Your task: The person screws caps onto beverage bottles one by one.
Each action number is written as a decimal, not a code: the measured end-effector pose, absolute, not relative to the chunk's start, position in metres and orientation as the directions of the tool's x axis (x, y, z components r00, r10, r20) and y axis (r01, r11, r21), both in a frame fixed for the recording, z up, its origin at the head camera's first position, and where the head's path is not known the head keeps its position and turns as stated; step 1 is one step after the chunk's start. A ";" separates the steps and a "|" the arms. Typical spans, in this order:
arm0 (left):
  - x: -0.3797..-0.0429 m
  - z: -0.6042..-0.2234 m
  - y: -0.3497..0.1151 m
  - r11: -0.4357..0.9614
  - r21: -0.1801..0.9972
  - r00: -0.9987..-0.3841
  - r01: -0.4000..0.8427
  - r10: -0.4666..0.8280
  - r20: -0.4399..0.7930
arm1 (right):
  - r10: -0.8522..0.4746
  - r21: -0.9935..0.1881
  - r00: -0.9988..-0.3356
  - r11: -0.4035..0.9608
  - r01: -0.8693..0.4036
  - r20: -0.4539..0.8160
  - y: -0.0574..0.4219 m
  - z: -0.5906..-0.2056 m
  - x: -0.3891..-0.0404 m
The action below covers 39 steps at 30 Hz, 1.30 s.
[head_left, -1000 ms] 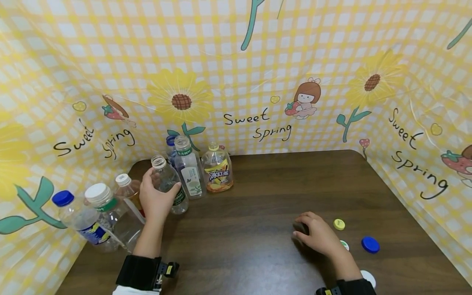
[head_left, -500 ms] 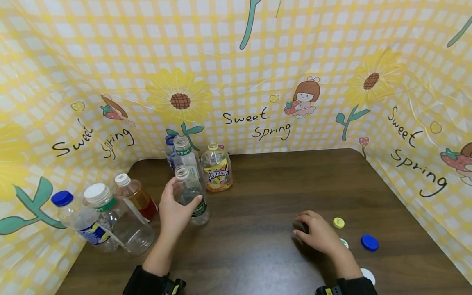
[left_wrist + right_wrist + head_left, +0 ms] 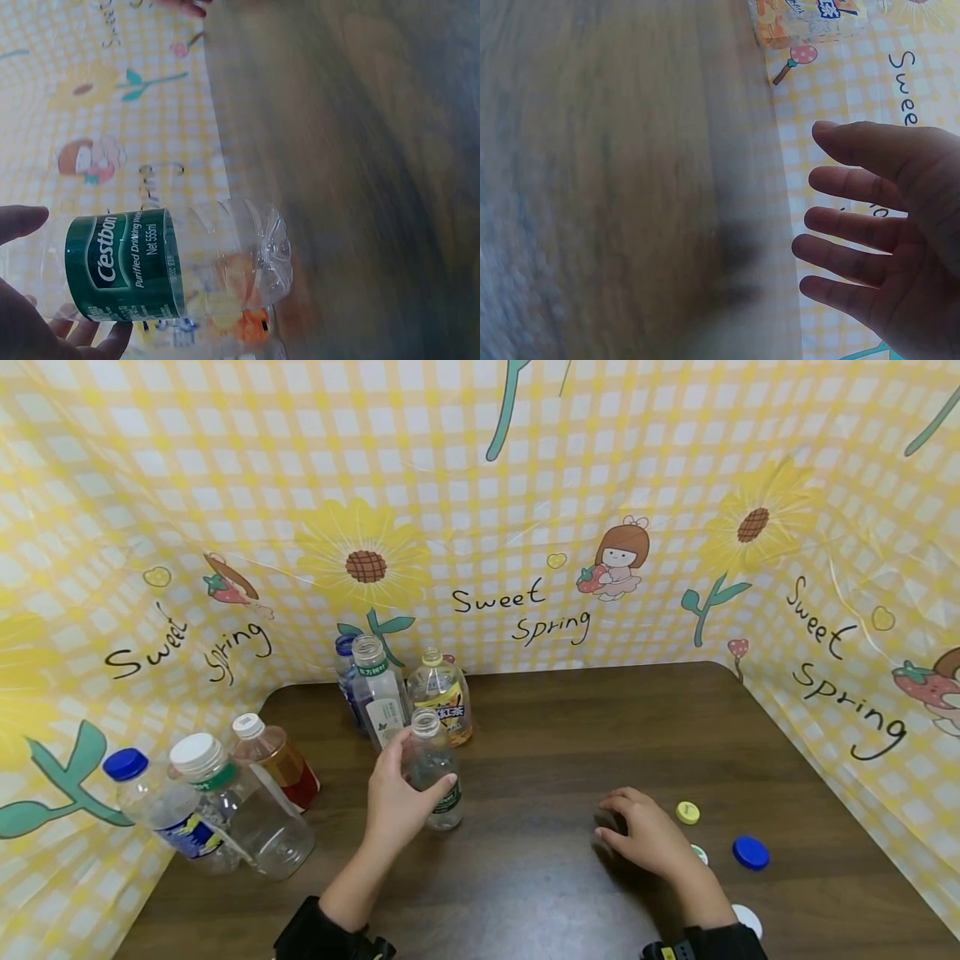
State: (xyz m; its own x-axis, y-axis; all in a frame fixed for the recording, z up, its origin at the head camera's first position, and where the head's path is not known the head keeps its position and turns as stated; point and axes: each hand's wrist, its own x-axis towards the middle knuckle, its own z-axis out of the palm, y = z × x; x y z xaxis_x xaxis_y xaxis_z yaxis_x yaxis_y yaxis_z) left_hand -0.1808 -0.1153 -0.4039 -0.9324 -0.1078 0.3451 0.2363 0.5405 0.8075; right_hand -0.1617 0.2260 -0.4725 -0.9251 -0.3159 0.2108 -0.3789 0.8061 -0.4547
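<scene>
My left hand (image 3: 401,797) grips a clear plastic water bottle (image 3: 432,766) round its body, thumb on one side and fingers on the other. The bottle has no cap on its neck; its green Cestbon label (image 3: 124,262) shows in the left wrist view. It is upright, in front of an iced tea bottle (image 3: 459,700) and a clear bottle with a white label (image 3: 381,697). My right hand (image 3: 651,835) holds nothing, its fingers loosely bent in the head view and spread apart in the right wrist view. Beside it lie a yellow cap (image 3: 687,812) and a partly hidden green-and-white cap (image 3: 700,853).
At left stand capped bottles: one with a blue cap (image 3: 126,764), a large one with a white cap (image 3: 197,753), and one with reddish-brown label (image 3: 288,768). A blue-capped bottle (image 3: 345,672) is behind. A blue cap (image 3: 751,852) and white cap (image 3: 747,921) lie at right.
My left hand has carried the water bottle rightward and toward me, away from the left group, to the front of the iced tea bottle. My right hand has stayed in place.
</scene>
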 end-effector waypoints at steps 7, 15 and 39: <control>-0.174 -0.403 -0.096 0.532 0.792 -0.933 0.300 -0.011 0.360 | -0.316 -0.450 -0.923 0.807 -0.384 0.221 0.225 -0.473 -0.161; -0.167 -0.402 -0.076 0.501 0.785 -0.922 0.365 0.079 0.378 | -0.315 -0.450 -0.924 0.808 -0.381 0.217 0.224 -0.473 -0.161; -0.159 -0.395 -0.057 0.472 0.791 -0.920 0.389 0.151 0.362 | -0.287 -0.432 -0.924 0.821 -0.373 0.252 0.234 -0.461 -0.159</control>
